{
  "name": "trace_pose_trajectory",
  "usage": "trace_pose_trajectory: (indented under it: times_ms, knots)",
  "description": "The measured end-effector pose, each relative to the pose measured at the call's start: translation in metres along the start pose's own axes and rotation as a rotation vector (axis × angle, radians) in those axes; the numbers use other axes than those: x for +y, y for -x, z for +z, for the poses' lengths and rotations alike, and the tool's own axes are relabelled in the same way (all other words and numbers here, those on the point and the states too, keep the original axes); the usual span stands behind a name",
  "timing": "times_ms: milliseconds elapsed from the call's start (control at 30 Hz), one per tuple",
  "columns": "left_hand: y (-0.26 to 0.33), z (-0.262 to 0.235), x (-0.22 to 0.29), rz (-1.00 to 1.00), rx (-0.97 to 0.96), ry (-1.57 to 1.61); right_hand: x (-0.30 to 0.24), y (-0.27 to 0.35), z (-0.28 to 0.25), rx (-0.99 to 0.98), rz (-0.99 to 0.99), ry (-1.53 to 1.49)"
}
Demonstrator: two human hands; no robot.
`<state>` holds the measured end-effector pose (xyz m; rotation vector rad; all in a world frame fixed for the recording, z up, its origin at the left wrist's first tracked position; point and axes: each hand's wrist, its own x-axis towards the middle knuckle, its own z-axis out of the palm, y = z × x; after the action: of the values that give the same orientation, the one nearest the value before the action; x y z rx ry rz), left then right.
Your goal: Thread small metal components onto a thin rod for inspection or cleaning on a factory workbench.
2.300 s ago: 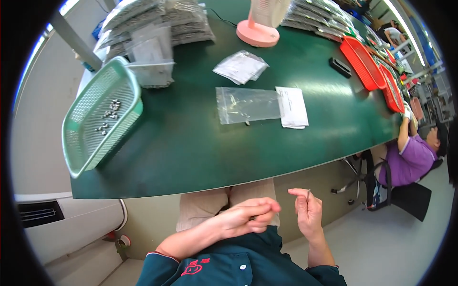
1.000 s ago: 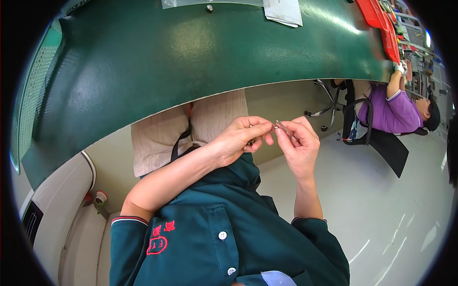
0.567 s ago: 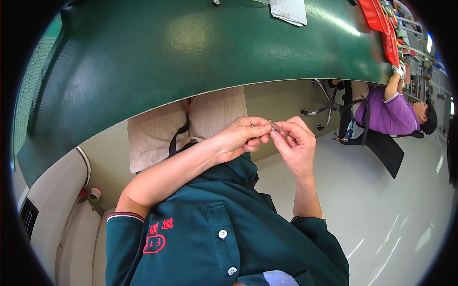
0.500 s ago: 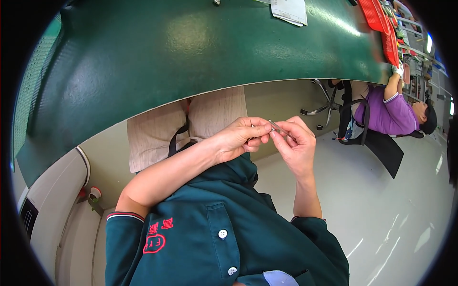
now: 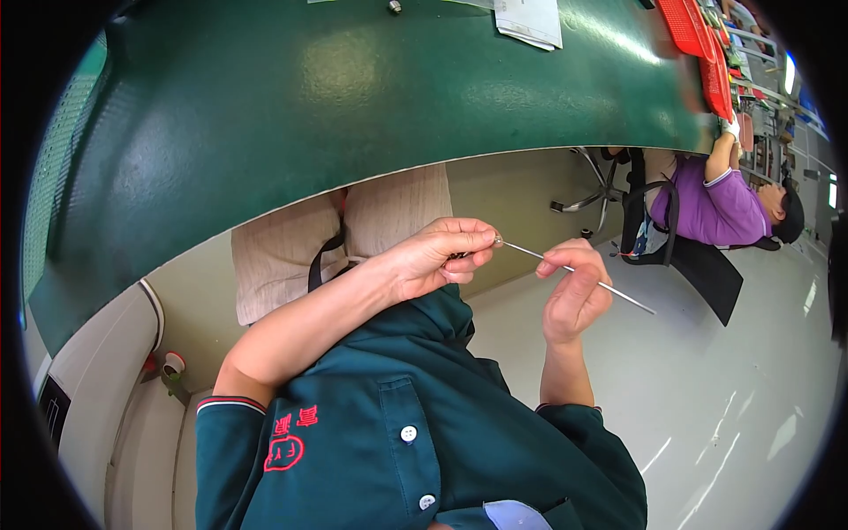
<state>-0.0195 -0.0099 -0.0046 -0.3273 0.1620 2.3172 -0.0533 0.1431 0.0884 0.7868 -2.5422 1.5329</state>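
My left hand (image 5: 437, 258) is closed in a pinch on a small shiny metal piece (image 5: 498, 240), mostly covered by the thumb and fingers. A thin straight metal rod (image 5: 631, 299) runs from that piece down to the right. My right hand (image 5: 576, 296) is closed round the rod partway along, and its far end sticks out past the palm. The rod's upper end meets the small piece; whether it sits inside or only touches cannot be made out. Both hands are above my lap, short of the table edge.
A green-topped table (image 5: 221, 115) curves across ahead, bearing a small metal fitting (image 5: 395, 7) and white papers (image 5: 530, 22). Red baskets (image 5: 715, 84) stand at the far right. A person in purple (image 5: 724, 208) sits there beside a wheeled chair base (image 5: 601, 190).
My right hand has moved right, away from the left, and turned. The rod now points down to the right, with much more of it showing. My left hand stays nearly still.
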Motion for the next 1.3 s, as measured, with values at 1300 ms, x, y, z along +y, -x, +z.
trace_pose_trajectory:
  times_ms: [1300]
  knots:
    - [0.031, 0.044, 0.011, 0.521, 0.162, -0.237, -0.027, -0.021, 0.007, -0.070, -0.271, -0.031]
